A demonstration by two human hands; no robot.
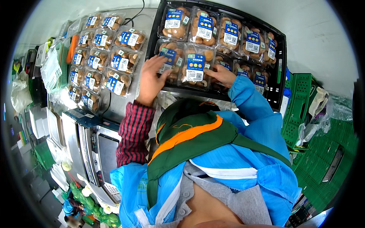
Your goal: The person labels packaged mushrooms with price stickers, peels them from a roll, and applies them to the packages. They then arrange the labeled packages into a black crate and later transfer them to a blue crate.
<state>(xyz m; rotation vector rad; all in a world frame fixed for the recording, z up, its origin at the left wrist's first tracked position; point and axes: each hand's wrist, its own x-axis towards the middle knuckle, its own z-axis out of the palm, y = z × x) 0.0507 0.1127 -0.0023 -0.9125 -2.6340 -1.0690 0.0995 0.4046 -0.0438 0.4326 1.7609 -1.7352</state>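
A black plastic crate (282, 49) holds clear-wrapped packs of brown mushrooms with blue-and-white labels. My right hand (223, 76) grips the right edge of a mushroom pack (195, 66) in the near row; this pack sits higher than those to its right. At the crate's near left corner, my left hand (153, 78) is open, thumb and fingers apart. Its fingertips touch the left side of the neighbouring mushroom pack (170, 57). Behind these two lies a far row of packs, among them a mushroom pack (204, 28).
On the metal table (142, 72) left of the crate, several mushroom packs (120, 62) stand in rows. A machine with a dark panel (108, 150) is at the near left. Green crates (300, 102) stand to the right, with clear plastic film (338, 108) beside them.
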